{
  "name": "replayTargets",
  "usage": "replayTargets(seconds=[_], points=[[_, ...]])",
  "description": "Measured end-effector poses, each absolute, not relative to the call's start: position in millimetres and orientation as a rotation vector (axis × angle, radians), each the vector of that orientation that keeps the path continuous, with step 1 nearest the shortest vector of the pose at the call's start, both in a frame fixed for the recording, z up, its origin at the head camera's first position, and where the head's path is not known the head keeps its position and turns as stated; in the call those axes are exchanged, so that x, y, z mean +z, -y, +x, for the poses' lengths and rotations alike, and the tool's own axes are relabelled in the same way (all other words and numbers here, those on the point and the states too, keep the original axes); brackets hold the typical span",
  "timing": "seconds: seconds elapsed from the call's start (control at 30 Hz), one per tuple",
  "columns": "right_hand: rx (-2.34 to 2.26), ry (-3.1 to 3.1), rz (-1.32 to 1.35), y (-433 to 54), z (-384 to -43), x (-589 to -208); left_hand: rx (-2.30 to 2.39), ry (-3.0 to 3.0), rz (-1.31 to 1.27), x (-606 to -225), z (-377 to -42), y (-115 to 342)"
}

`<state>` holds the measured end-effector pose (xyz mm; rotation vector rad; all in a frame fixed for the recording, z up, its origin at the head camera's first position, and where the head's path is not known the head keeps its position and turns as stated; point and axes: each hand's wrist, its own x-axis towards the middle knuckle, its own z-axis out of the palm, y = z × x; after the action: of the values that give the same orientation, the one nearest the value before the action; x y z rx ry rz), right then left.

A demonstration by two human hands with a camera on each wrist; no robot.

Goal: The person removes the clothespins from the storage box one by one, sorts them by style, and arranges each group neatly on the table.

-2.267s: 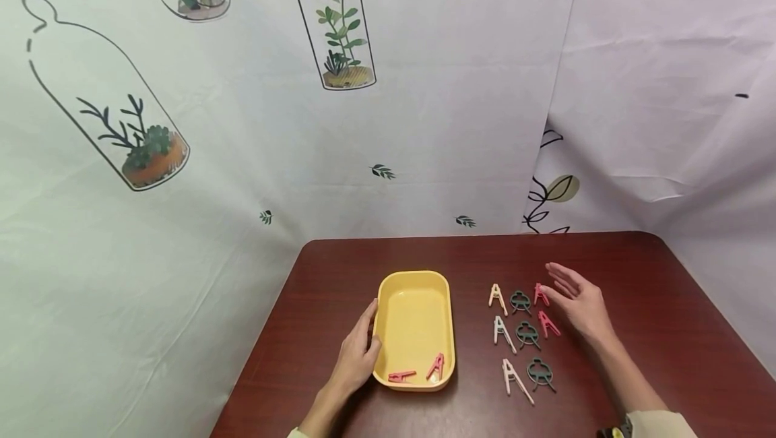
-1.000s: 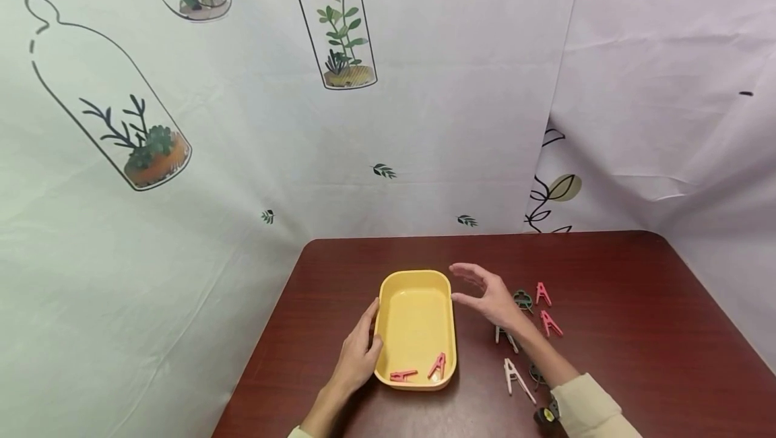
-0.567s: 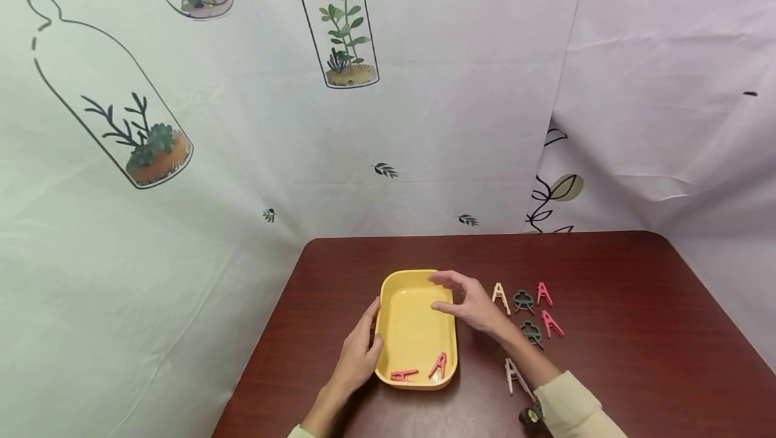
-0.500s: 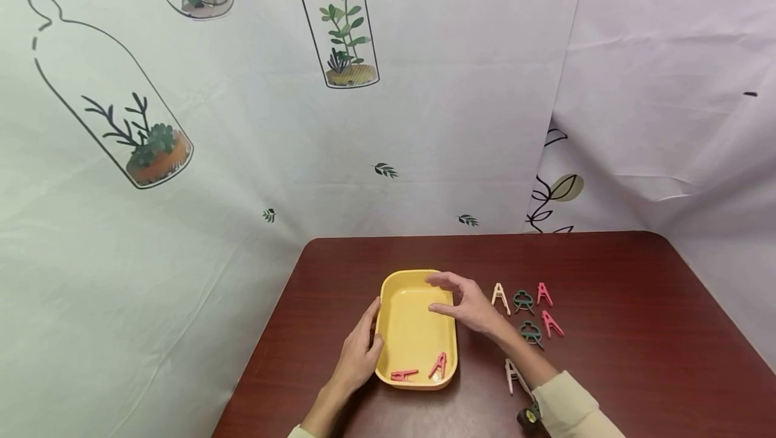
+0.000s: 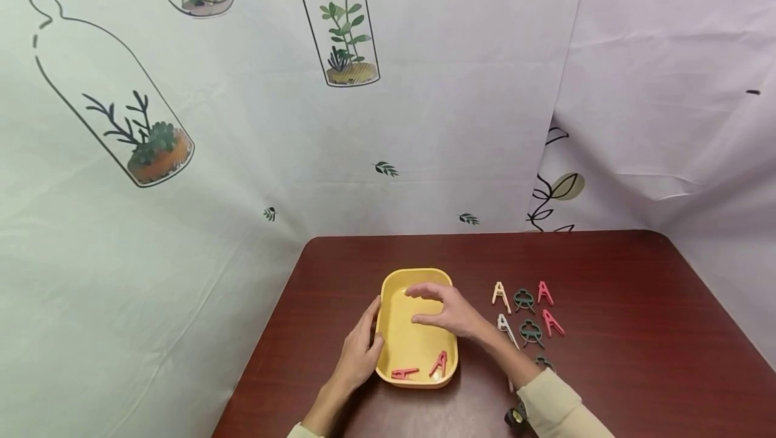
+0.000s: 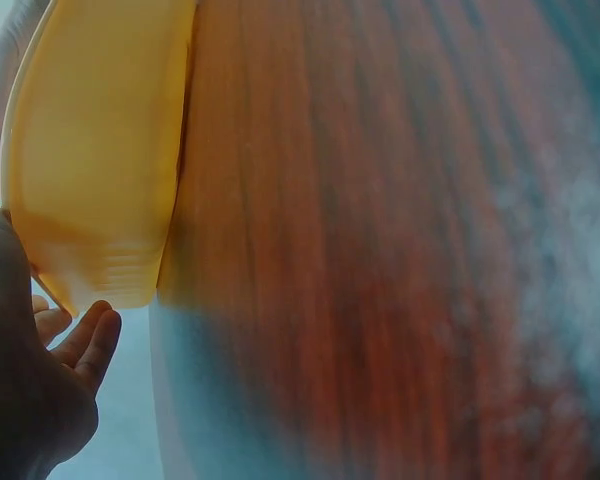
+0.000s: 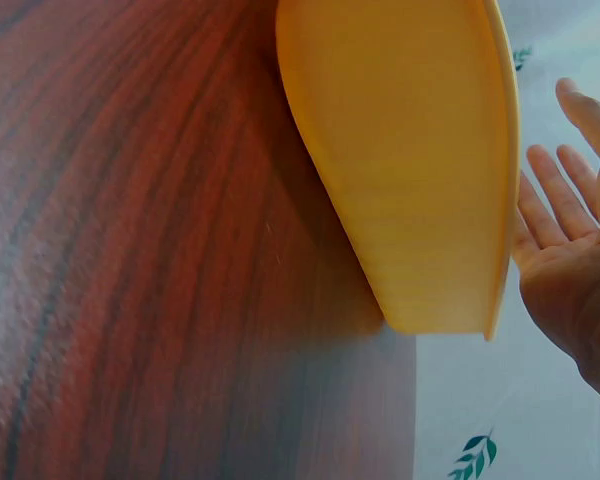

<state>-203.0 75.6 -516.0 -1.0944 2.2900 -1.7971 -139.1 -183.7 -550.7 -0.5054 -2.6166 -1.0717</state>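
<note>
My left hand [image 5: 359, 350] holds the left side of a yellow tray [image 5: 380, 330]. Its thumb laps over the rim, and its fingers [image 6: 95, 345] lie against the outer wall. My right hand [image 5: 447, 310] hovers over the tray's right half, fingers spread and nothing in them. Two pink clothespins lie in the tray's near end, one [image 5: 405, 373] sideways and one [image 5: 439, 363] slanted. In the right wrist view the right palm [image 7: 570, 270] shows beyond the tray wall.
Right of the tray lie a cream clothespin [image 5: 500, 296], a white one [image 5: 508, 329], two pink ones [image 5: 545, 293] [image 5: 552, 323] and several green round clips [image 5: 531, 333]. The right forearm partly covers the nearest ones. A patterned cloth [image 5: 388, 128] hangs behind the brown table [image 5: 612, 303].
My right hand has swung left from beside the pink clothespins at the right to over the tray, still shifting left lately. The left hand and the clothespins have stayed put.
</note>
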Motion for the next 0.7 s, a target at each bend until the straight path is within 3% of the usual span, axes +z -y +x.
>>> replayTargets(seconds=[0.7], points=[[-1.587, -2.022, -1.217, -55, -200, -522, -1.083, 2.609, -0.533, -552, -141, 184]])
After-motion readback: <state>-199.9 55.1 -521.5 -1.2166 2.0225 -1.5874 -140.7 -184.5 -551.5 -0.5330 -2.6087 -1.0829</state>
